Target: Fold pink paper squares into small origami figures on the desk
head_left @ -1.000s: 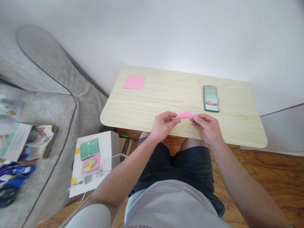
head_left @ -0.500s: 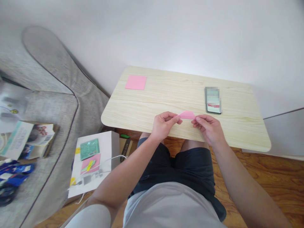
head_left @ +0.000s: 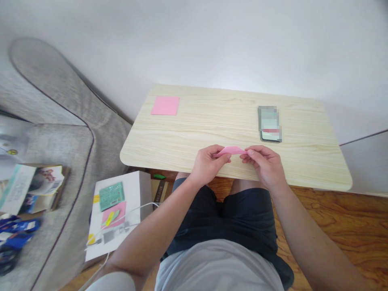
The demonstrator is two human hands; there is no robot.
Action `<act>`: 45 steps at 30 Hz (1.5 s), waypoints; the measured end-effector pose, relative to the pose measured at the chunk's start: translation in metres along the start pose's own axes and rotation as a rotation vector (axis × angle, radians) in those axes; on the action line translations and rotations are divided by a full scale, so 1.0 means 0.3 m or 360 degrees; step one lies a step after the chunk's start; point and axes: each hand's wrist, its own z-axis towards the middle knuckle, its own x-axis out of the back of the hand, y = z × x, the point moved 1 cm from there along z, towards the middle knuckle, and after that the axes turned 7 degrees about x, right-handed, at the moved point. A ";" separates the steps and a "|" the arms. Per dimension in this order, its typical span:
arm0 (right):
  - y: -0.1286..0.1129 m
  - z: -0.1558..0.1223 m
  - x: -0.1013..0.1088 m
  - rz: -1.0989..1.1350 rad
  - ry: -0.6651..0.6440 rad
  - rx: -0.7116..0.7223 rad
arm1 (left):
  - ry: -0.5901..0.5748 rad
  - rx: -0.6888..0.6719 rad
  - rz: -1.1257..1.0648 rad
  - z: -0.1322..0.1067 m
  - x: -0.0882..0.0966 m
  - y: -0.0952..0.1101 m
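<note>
A small pink paper (head_left: 230, 150), folded and bowed upward, is pinched at its two ends over the near edge of a light wooden table (head_left: 212, 129). My left hand (head_left: 208, 163) grips its left end with curled fingers. My right hand (head_left: 263, 165) pinches its right end between thumb and fingers. A flat pink square of paper (head_left: 165, 106) lies at the table's far left corner. A phone (head_left: 269, 123) lies screen up on the table, just beyond my right hand.
A grey sofa (head_left: 54, 133) stands to the left with books (head_left: 33, 188) on it. A white box (head_left: 121, 202) with green and pink cards and a white cable sits on the wooden floor (head_left: 342, 218) by my left knee. A white wall backs the table.
The pink paper has flattened into a lower arch between my hands, which stay pinched on its ends. The view has shifted slightly.
</note>
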 end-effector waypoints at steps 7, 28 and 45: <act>0.005 0.004 0.011 0.0051 -0.0012 -0.0039 | 0.0049 -0.0067 0.0033 0.002 -0.012 -0.014; -0.006 -0.028 -0.026 -0.0191 0.0110 0.0304 | 0.0108 -0.0053 0.0189 -0.003 -0.028 0.008; 0.007 -0.038 -0.043 -0.0392 0.0248 0.0445 | 0.0161 -0.0093 0.0275 -0.008 -0.029 -0.004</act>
